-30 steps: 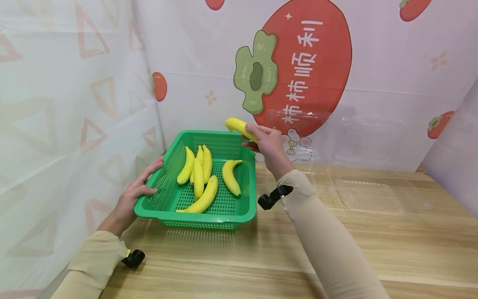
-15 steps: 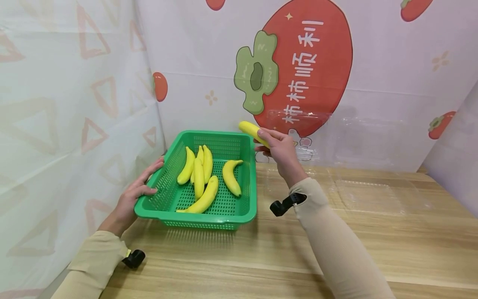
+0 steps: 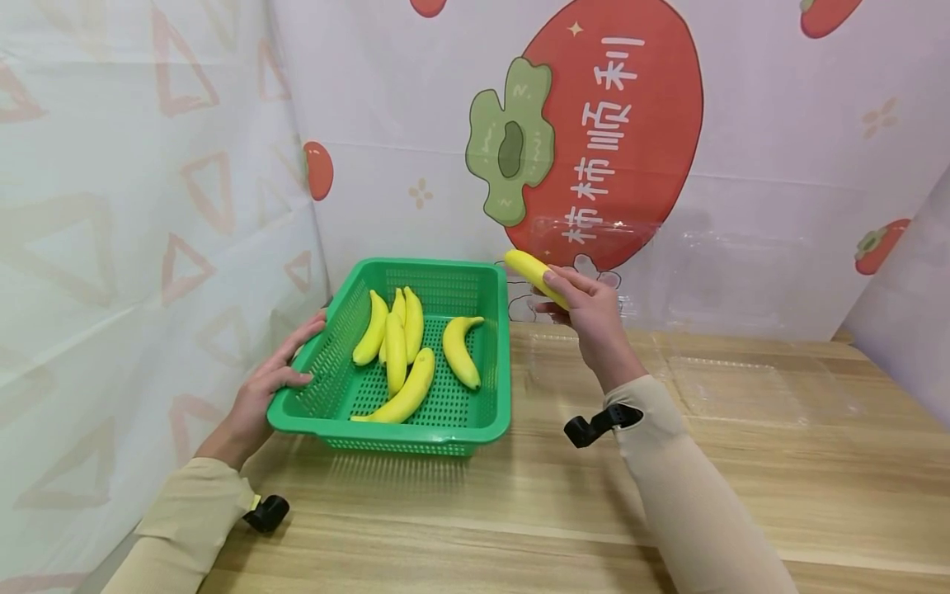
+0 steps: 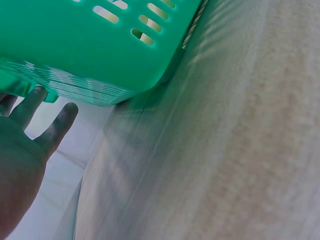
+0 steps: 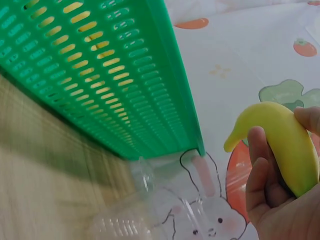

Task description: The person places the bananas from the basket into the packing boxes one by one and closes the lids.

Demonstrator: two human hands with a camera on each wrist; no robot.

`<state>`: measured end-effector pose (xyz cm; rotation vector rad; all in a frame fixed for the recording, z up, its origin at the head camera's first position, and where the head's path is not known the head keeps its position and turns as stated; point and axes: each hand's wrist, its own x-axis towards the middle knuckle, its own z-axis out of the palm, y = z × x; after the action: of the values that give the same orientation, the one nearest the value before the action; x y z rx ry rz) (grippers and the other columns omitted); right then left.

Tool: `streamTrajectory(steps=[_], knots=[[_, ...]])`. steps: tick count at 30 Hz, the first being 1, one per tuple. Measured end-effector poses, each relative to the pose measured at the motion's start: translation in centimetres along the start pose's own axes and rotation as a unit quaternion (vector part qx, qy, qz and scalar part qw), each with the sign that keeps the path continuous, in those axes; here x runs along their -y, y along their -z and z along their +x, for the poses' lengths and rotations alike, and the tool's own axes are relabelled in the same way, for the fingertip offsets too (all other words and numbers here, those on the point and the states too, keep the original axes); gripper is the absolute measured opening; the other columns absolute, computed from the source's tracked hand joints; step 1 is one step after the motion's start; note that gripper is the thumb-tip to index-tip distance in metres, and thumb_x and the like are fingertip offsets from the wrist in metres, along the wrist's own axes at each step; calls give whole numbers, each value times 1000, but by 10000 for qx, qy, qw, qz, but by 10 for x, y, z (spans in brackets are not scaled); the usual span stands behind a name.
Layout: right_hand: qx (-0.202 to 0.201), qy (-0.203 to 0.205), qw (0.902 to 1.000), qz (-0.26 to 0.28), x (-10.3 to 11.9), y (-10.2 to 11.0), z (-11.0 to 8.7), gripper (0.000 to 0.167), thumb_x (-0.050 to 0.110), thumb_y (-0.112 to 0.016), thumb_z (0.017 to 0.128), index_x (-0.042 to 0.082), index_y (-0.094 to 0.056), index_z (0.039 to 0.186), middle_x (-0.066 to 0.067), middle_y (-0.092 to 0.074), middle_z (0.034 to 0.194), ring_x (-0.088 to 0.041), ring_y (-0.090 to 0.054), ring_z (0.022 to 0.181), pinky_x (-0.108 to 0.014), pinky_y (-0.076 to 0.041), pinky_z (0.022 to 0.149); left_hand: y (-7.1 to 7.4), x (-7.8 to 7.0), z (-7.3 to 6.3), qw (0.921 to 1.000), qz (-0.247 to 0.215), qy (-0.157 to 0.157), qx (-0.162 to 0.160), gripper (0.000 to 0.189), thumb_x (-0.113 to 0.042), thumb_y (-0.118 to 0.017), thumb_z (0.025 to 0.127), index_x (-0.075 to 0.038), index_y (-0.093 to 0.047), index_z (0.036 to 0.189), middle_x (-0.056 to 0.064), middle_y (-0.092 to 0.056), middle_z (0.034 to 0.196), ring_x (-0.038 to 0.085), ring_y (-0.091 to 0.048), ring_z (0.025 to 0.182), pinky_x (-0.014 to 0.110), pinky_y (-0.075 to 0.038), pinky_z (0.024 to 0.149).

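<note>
Above the wooden table [image 3: 460, 520], fingers [image 5: 257, 187] hold a curved yellow banana [image 5: 280, 130].

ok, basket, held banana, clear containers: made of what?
Green basket: likely moulded plastic, slight sheen; even colour, regular slots.
Held banana: smooth, satin yellow skin; real peel or plastic replica, can't tell.
Clear containers: probably thin plastic, glossy; see-through, ribbed, catching glare.

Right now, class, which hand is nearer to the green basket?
The left hand: it touches the green basket at its left rim. The right hand is beyond the right rim, holding a banana.
</note>
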<state>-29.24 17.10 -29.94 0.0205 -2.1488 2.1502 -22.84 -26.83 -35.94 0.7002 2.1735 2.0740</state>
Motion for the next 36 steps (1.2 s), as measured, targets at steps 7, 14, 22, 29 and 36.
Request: streamTrajectory(steps=[7,14,22,29,36], knots=[[-198,-54,9998,46,-9,16,-6,53,45,-73,100,16,-69,144,3,-78,105,-8,-77,80,-21,-59,80,0,0,0,10000,-11,16,-10,73,5,-37,101,-15,-24,171,-9,-7,181,1,-16,154,11,-45,101],[-255,-174,9995,-12,-15,27,-9,55,48,-73,99,17,-68,144,-4,-78,119,-7,-77,82,-23,-57,82,1,1,0,10000,16,42,-37,74,4,-37,101,-15,-25,171,-10,-9,181,2,-14,155,11,-45,100],[-242,-245,9986,390,-15,33,-13,58,47,-76,97,14,-68,144,3,-80,106,-7,-78,82,-23,-55,79,1,2,0,10000,-46,-17,-22,73,5,-37,101,-15,-25,171,-11,-10,180,0,-18,153,11,-46,100],[-163,-231,9994,196,-15,39,-14,60,49,-75,97,16,-67,146,8,-80,102,-8,-78,86,-22,-53,81,1,1,0,10000,-57,-49,-17,73,6,-37,101,-15,-26,170,-12,-11,180,2,-17,154,11,-46,100],[-144,-286,9994,110,-15,45,-14,61,47,-76,96,14,-66,146,10,-80,99,-7,-77,84,-22,-54,80,2,1,0,10000,-16,-41,9,73,5,-36,102,-15,-26,171,-18,-15,178,2,-18,154,11,-45,101]])
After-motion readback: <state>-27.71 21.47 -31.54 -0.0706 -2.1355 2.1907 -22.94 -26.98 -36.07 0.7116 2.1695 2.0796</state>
